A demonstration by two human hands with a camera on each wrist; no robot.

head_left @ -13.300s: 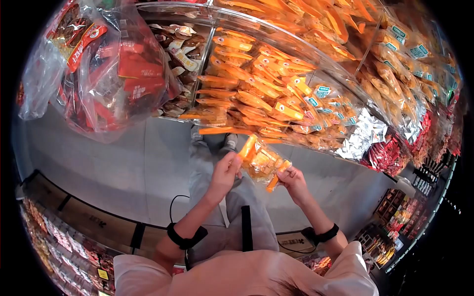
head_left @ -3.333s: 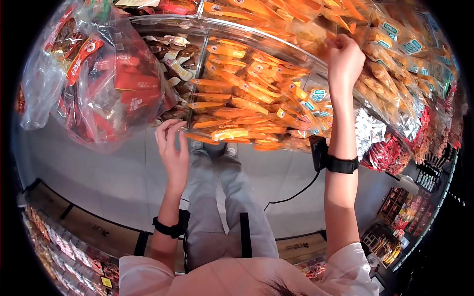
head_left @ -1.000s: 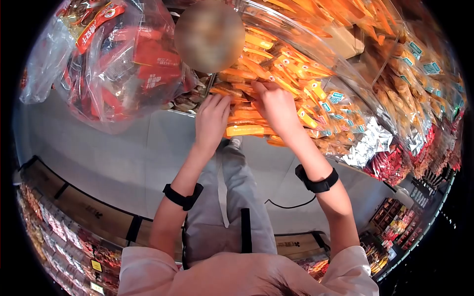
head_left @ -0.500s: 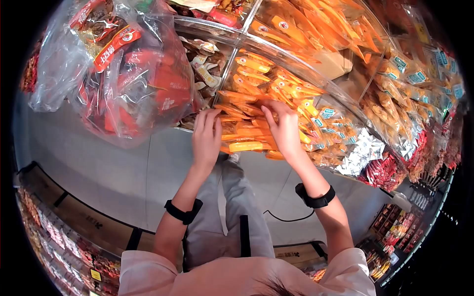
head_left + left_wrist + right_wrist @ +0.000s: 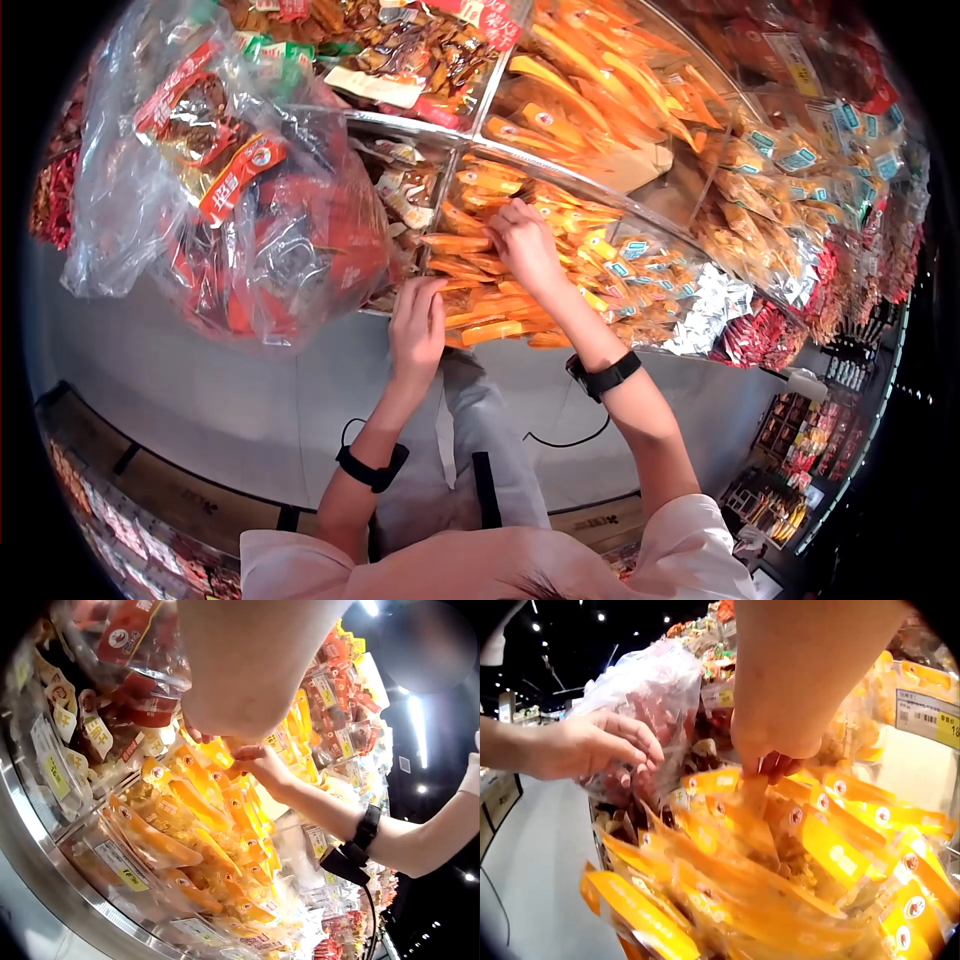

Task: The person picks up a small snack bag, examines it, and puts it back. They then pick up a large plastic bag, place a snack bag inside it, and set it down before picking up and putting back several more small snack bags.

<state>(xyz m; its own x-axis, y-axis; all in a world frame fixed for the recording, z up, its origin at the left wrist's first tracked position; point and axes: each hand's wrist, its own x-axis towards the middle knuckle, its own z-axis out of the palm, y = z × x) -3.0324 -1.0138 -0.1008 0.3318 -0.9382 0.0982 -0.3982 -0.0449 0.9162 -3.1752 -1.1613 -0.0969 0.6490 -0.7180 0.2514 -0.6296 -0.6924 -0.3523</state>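
In the head view, my right hand [image 5: 525, 245] reaches into a clear bin of upright orange-topped snack packets [image 5: 590, 215]. Its fingers curl down at the top of one orange snack packet [image 5: 755, 801], which they pinch in the right wrist view. My left hand [image 5: 417, 325] hovers at the bin's front left corner, fingers loosely bent with nothing between them; the right wrist view shows this left hand [image 5: 592, 746] beside the packets. In the left wrist view, the forearm hides most of the left hand's fingers.
A large clear plastic bag [image 5: 290, 230] with red packets hangs at the left. Behind the bin, a divider [image 5: 560, 165] separates another compartment of orange packets [image 5: 590, 75]. Silver packets [image 5: 715, 310] and red packets [image 5: 765, 328] lie to the right. A cable [image 5: 570, 440] hangs below the right wrist.
Earlier, both hands held a packet over the floor, then the right hand reached to the back compartment. Over the last second both worked among the front packets; now the right hand is farther back.
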